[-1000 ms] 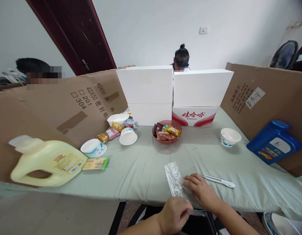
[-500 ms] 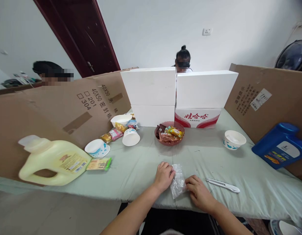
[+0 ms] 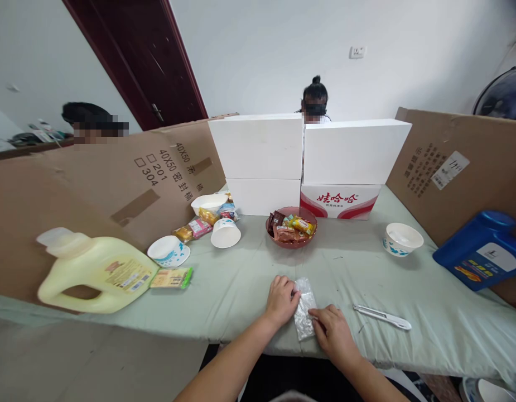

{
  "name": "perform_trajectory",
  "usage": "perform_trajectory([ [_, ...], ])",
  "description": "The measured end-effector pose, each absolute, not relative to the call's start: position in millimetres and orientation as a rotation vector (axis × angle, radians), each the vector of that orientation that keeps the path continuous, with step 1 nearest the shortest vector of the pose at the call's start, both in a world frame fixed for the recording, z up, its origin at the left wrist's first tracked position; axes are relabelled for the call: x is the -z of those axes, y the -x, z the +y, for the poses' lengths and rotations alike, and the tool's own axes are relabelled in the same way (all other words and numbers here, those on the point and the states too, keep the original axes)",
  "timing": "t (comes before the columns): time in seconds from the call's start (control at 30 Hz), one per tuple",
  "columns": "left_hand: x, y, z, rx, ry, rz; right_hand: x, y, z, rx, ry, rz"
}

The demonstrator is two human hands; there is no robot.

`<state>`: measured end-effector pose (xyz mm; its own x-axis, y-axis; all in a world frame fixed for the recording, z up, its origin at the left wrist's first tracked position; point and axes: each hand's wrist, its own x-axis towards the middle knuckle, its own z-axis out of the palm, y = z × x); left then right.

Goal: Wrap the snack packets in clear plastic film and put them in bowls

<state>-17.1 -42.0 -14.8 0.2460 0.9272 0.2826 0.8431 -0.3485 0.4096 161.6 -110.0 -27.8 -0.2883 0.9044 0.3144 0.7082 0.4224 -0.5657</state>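
Brown cardboard wall [image 3: 157,173] reads "40X50", "201", "304". Small clear crinkly plastic bag [image 3: 304,307] lies flat at table's near edge, long way pointing away. Left hand [image 3: 281,301] & right hand [image 3: 332,330] fingers bent, pressing it.

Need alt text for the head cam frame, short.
Two bare hands, left hand and right hand, press a small clear plastic bag flat on a green-covered table. A white utility knife lies to the right; a red bowl of snacks, paper bowls and two detergent jugs sit farther out.
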Motion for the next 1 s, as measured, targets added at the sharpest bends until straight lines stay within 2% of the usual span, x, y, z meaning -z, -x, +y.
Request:
perform_trajectory([
  [0.2, 12.4, 17.8, -44.3, -0.884, -2.381, 1.847, 28.7, -157.7, -111.6, -0.221, 1.431, -2.191],
  [0.4, 9.2, 15.6, -49.7, -0.652, -2.643, 1.231, 21.1, -160.9, -119.7, -0.185, 1.431, -2.23],
  [0.6, 10.9, 17.6, -50.0, -0.627, -2.567, 1.213, 11.3, -170.0, -127.5, -0.12, 1.154, -2.436],
  [0.73, 8.6, 21.0, -51.4, -0.634, -2.562, 1.169, 11.5, -163.5, -124.1, -0.21, 1.159, -2.451],
  [1.0, 19.9, 24.0, -49.1, -0.744, -2.592, 0.948, 19.0, -163.0, -124.2, -0.1, 1.092, -2.48],
])
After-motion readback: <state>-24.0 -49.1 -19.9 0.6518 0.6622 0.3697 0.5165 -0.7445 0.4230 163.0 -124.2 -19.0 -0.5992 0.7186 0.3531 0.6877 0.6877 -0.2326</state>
